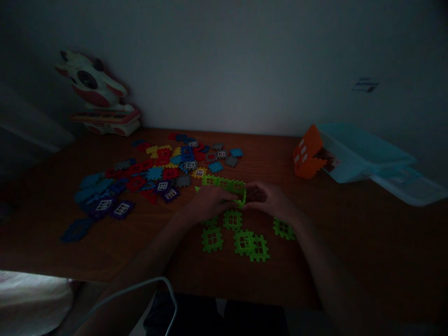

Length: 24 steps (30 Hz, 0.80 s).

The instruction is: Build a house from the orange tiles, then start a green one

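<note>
Both hands meet over a green assembly of interlocking plastic panels [224,182] standing on the table. My left hand [212,203] is closed on its near left side. On the right end, my right hand [266,200] grips an upright panel between thumb and fingers. Dim light hides the exact finger contact. Several loose green window panels lie just in front: one [233,220] below the assembly, one [212,240] at left, an overlapping pair [243,241] nearer me, and one [284,228] by my right wrist.
Mixed coloured panels [154,173] spread across the table's left. A cow-shaped toy keyboard [101,95] stands at the back left. On the right are an orange panel structure [309,151] and a pale blue plastic bin [367,147]. A white cable [140,283] crosses my left forearm.
</note>
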Each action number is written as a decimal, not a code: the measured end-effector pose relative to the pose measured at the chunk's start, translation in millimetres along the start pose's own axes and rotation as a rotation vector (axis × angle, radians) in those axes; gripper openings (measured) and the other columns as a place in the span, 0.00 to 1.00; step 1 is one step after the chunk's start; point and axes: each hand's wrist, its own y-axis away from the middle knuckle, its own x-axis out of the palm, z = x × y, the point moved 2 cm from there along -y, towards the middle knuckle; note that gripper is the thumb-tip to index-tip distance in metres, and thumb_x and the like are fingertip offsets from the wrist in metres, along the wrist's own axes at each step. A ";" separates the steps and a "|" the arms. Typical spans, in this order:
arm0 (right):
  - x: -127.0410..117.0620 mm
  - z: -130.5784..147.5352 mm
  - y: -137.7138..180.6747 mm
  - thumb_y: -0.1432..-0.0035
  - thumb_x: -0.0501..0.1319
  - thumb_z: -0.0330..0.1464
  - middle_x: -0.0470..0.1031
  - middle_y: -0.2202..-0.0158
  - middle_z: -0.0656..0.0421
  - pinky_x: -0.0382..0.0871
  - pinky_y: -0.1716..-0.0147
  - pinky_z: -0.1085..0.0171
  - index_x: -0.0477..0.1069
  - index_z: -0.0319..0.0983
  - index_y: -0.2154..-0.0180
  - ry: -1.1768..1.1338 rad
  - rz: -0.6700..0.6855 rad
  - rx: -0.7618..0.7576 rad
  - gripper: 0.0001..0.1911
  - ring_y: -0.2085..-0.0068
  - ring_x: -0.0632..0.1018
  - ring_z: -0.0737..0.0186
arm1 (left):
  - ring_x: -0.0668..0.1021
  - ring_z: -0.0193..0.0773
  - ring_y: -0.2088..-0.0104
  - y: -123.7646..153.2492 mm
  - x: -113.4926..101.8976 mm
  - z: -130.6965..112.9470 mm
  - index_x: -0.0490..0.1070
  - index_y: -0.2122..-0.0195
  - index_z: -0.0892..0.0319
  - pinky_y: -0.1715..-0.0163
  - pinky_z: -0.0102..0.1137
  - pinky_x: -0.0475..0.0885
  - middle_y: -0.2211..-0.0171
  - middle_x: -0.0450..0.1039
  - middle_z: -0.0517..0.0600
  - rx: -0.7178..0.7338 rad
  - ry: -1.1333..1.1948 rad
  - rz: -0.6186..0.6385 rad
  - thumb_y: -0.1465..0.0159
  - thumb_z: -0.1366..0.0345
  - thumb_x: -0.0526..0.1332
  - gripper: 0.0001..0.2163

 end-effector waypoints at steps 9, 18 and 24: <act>-1.0 2.8 0.6 0.50 0.74 0.41 0.79 0.51 0.57 0.74 0.48 0.48 0.72 0.49 0.48 0.155 -0.031 -0.053 0.27 0.51 0.80 0.51 | 0.82 0.38 0.63 -0.8 -1.9 -1.2 0.80 0.54 0.47 0.65 0.28 0.68 0.61 0.83 0.46 -0.007 -0.045 0.014 0.30 0.61 0.59 0.10; -0.9 1.8 0.1 0.49 0.73 0.41 0.78 0.49 0.57 0.71 0.44 0.46 0.73 0.50 0.48 0.151 -0.035 -0.083 0.26 0.47 0.78 0.49 | 0.82 0.38 0.63 -0.9 0.8 -0.3 0.80 0.55 0.47 0.65 0.28 0.68 0.62 0.83 0.46 0.009 -0.034 0.002 0.29 0.59 0.58 0.10; -0.6 1.9 1.2 0.48 0.73 0.43 0.78 0.49 0.57 0.73 0.45 0.46 0.73 0.49 0.48 0.135 -0.020 -0.076 0.25 0.49 0.79 0.51 | 0.82 0.38 0.62 -1.3 0.9 -0.9 0.80 0.54 0.47 0.67 0.28 0.66 0.61 0.83 0.46 0.011 -0.086 0.010 0.30 0.60 0.59 0.09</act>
